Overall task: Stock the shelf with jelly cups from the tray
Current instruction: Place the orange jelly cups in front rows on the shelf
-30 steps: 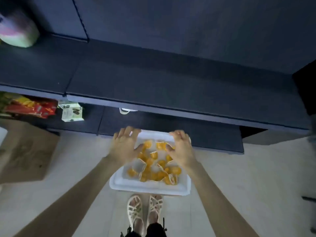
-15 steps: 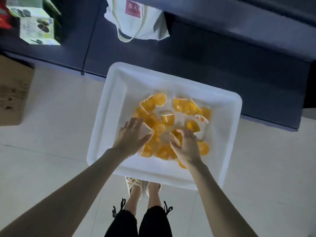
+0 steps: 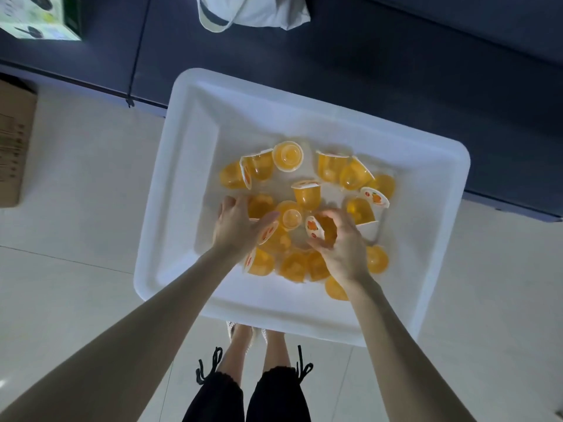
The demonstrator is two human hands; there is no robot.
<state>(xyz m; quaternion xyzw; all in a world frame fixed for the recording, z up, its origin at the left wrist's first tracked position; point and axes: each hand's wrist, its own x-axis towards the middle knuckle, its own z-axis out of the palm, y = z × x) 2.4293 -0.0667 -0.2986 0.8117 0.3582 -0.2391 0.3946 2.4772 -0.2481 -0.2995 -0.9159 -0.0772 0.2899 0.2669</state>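
Jelly cups, translucent, in smooth tray

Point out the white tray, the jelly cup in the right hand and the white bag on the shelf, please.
white tray [image 3: 243, 129], head view, bare floor near its far left corner.
jelly cup [image 3: 313, 228], head view, its printed lid.
white bag [image 3: 268, 10], head view, middle of its cloth.

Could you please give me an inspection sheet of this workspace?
Surface: pale floor; white tray stands on it.
Job's things: orange jelly cups heaped in tray, none seen on dark shelf.
Clutter: white bag and green carton on shelf.
Grippers: left hand lies over cups, grip unclear; right hand grips a lidded cup.
Cables: nothing seen.
Surroundings: cardboard box on floor at left.
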